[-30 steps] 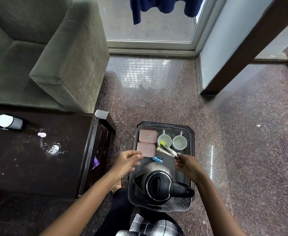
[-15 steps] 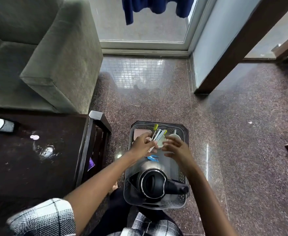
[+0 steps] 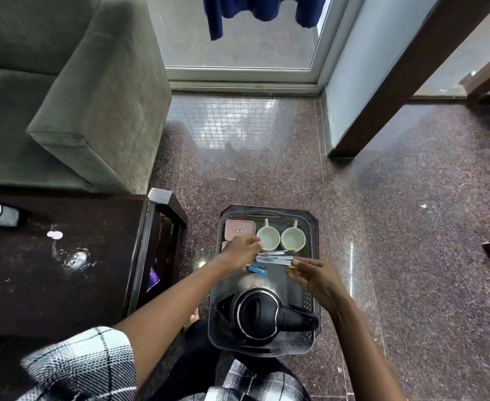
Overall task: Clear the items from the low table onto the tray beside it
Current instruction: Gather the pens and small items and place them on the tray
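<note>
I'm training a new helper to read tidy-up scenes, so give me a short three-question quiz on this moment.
1. True or false: the kettle stands on the low table.
2. How many white cups are in the tray?
3. What lies between the left hand and the right hand? A) a spoon B) slim packets C) a plate

Key: 1 false, the kettle is in the tray; 2 two; 3 B.
</note>
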Demonstrator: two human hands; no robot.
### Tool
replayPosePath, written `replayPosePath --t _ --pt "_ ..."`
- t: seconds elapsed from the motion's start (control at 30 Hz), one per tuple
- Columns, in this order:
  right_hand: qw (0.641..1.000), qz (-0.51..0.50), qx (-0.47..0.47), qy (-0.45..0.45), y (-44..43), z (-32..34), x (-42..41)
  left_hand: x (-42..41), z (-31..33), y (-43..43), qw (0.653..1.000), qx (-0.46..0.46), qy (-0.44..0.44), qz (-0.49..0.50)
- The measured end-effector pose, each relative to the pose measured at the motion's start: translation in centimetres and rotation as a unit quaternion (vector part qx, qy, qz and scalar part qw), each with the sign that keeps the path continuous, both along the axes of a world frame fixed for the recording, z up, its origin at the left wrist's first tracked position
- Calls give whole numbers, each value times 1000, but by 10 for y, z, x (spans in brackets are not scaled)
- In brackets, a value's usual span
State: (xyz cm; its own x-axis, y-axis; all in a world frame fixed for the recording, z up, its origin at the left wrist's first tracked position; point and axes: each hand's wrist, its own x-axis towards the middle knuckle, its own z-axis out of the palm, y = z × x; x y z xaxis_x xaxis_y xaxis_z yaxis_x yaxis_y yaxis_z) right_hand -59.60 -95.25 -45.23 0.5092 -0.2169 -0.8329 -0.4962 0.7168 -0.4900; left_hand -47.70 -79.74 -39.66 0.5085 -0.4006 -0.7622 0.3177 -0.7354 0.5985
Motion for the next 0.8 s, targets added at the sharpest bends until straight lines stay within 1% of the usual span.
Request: replayPosePath --t 0.07,0.2,0.3,0.4,0.5,0.6,0.67,0.73,0.8 --pt "998 -25 -14 53 2 -15 -5 2 -3 5 999 14 -24 22" --pt "986 -46 -64 147 11 -49 2 2 -2 16 999 4 32 35" --pt "981 -58 -83 167 17 -69 15 -1 -3 24 998 5 37 44" --pt "980 -54 -98 166 16 -87 27 -4 -5 33 997 4 44 61" --pt "981 -10 -121 152 16 -107 35 -10 -7 44 994 6 57 89" --pt "971 38 -155 176 19 -138 33 -15 -8 56 992 11 55 108" --pt "948 116 -210 210 16 -184 27 -17 -8 62 992 15 49 116" --pt "923 172 -259 229 15 -208 24 -18 -8 67 991 18 45 126" --pt "910 194 -285 229 18 -192 27 -18 -8 69 990 19 43 136"
